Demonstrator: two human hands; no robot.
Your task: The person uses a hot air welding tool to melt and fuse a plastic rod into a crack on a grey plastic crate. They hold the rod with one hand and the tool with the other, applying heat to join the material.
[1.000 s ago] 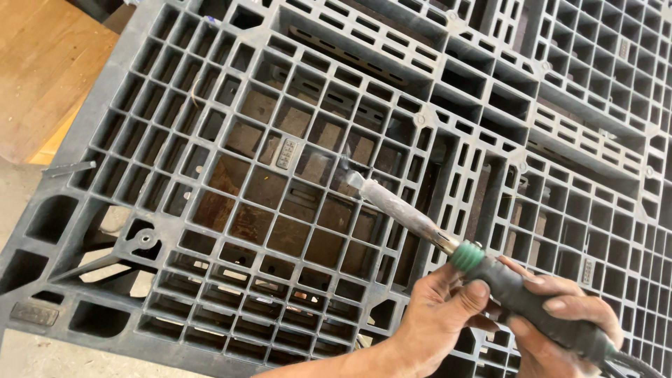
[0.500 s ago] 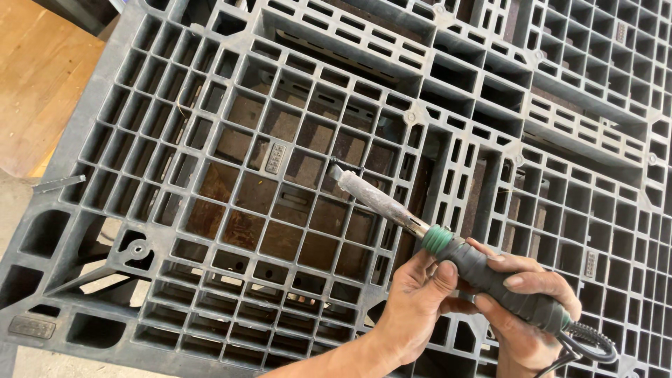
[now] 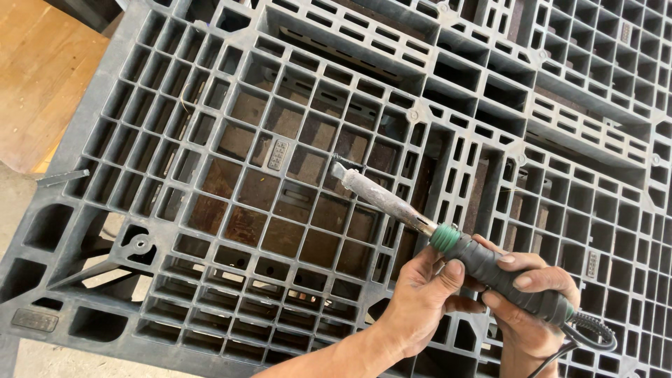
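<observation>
Head view: both my hands clamp the soldering iron (image 3: pixel 483 269), right hand (image 3: pixel 528 308) wrapped on the black handle, left hand (image 3: pixel 420 301) steadying near the green collar. Its tip hangs over the black plastic pallet (image 3: pixel 210 105), centre grid. I'd keep fingers behind the collar and cord (image 3: pixel 588 336) slack.

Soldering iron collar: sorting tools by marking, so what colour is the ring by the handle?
Green, on the soldering iron, clearest in the head view.
</observation>
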